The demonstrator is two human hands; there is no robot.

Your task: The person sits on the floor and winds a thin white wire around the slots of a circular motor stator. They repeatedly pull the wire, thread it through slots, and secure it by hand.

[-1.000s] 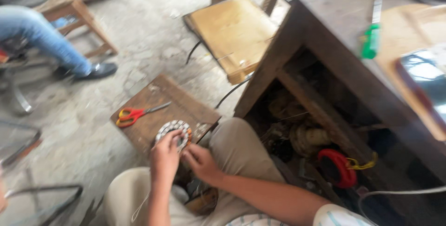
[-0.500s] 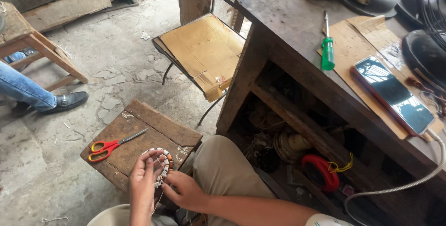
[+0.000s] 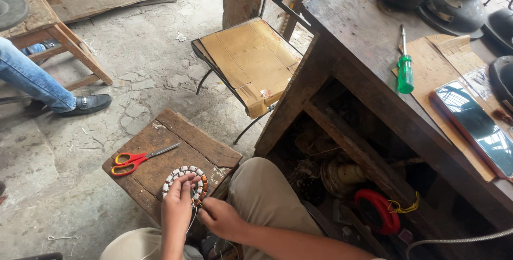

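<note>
Head: coil ring (image 3: 185, 181) gripped between hands (image 3: 200, 212).

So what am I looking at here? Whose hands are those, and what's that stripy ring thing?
The picture comes from a camera worn on a person's head, looking down, so the two hands at the bottom are that person's own. The left hand holds a ring-shaped coil wound with white and copper-coloured bands, resting it on a small wooden stool. The right hand pinches at the coil's lower edge, where a thin string hangs down. Red and yellow scissors lie on the stool beside it. To the right is a rough wooden workbench with a green-handled screwdriver and a phone on top. The leg in jeans at the left belongs to someone else.
</note>
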